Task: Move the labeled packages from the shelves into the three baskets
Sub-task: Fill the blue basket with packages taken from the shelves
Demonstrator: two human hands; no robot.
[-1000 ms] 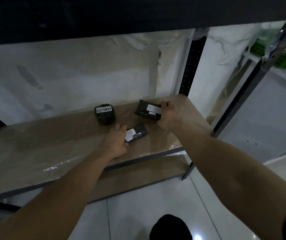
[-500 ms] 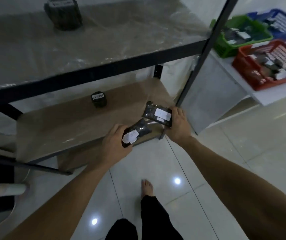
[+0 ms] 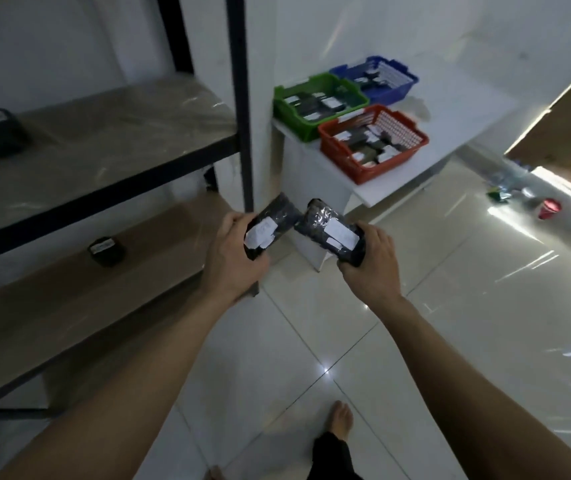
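The left hand (image 3: 232,258) grips one black package (image 3: 270,225); the right hand (image 3: 370,261) grips another (image 3: 329,230). The green basket (image 3: 315,100), blue basket (image 3: 377,77) and red basket (image 3: 372,140) beyond the fingers hold many. Two packages (image 3: 106,251) wait on shelves (image 3: 69,271).

Glossy pale floor tiles (image 3: 467,341) fill the lower right and mirror streaks of light. On them at far right stands a small red cup (image 3: 549,208), near a green scrap (image 3: 497,196) too blurred to identify. A white wall (image 3: 346,26) rises at the back, and a brown panel (image 3: 568,119) cuts across the upper right corner.
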